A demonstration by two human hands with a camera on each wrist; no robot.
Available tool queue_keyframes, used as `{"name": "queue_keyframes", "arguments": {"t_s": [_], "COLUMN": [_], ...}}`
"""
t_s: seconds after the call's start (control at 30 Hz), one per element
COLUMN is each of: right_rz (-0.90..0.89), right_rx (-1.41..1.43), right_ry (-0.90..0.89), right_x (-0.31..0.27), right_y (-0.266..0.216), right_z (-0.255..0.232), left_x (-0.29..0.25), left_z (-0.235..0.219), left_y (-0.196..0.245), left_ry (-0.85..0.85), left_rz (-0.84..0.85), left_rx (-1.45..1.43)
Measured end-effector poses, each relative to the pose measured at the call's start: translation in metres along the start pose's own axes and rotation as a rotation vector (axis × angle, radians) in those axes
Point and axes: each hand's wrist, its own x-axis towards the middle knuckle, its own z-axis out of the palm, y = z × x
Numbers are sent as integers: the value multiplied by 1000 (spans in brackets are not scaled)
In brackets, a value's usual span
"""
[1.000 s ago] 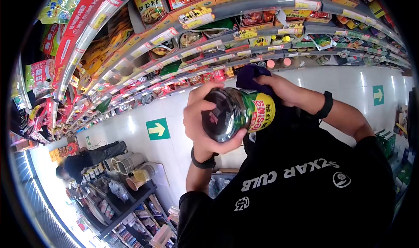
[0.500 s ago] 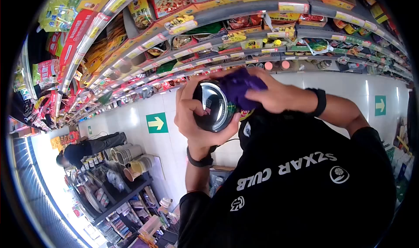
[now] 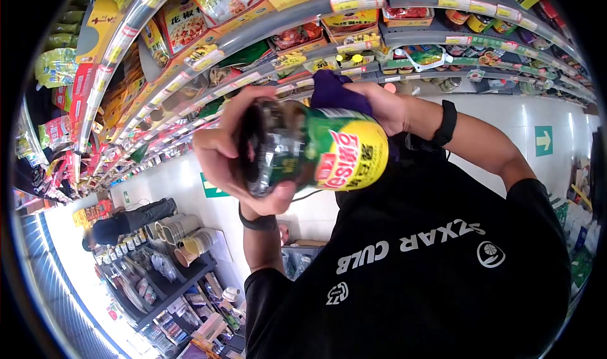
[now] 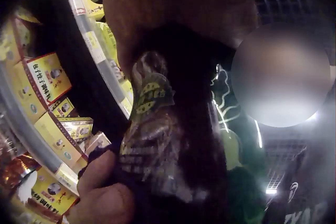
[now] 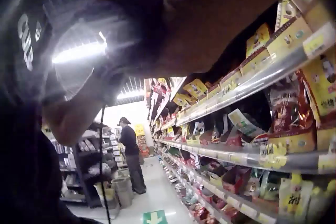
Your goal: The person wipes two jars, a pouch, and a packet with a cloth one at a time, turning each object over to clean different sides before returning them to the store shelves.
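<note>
A glass jar [image 3: 354, 157] with a yellow and green label lies tipped on its side in front of the chest. My left hand [image 3: 218, 150] grips its dark glass end, fingers and thumb wrapped around it. A purple cloth [image 3: 335, 93] is pinched in my right hand [image 3: 389, 109] and lies against the jar's upper side. The left wrist view shows the clear side of the jar [image 4: 157, 155] close up, with fingers [image 4: 102, 200] holding the cloth at lower left. In the right wrist view the hand is dark and mostly hidden by the forearm.
Shelves [image 3: 253, 43] of packaged seasonings curve across the top and left. A person [image 3: 126, 223] stands farther off beside a dark rack [image 3: 171, 283] and stacked bins [image 3: 183, 232]. Green arrow signs [image 3: 544, 141] mark the pale floor.
The jar has moved left and turned from showing its round end to showing its label. The right hand's cloth has shifted from across the jar to its upper side.
</note>
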Motion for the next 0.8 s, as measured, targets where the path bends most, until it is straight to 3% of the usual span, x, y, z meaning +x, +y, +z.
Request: {"name": "queue_keyframes", "arguments": {"t_s": [0.13, 0.17, 0.2, 0.27, 0.33, 0.37, 0.4, 0.57, 0.67, 0.8], "right_rz": [-27, -46, -66, -107, -144, -166, -134, -59, -86, -288], "right_rx": [367, 215, 237, 197, 125, 109, 121, 87, 34, -67], "right_ry": [-176, 36, -24, 238, 409, 294, 378, 392, 327, 411], "right_x": [-9, -13, -16, -16, -15, -16, -13, -9, 5, 31], "right_y": [10, 10, 8, 1, 1, 1, 2, 10, 12, 19], "right_z": [-1, 6, 8, 20, 19, 19, 17, 28, 32, 42], "left_x": [2, 2, 1, -2, -1, 1, -2, -15, -18, -27], "left_z": [21, 25, 28, 27, 13, 11, 12, 6, -8, -32], "left_y": [3, 1, -2, 1, 10, 17, 17, 17, 18, 9], "left_ry": [206, 227, 247, 144, -144, -285, -295, -78, -3, 138], "left_rz": [43, 59, 77, 56, 108, 151, 149, 15, 17, -18], "left_rx": [165, 196, 226, 406, 657, 815, 815, 721, 828, 741]}}
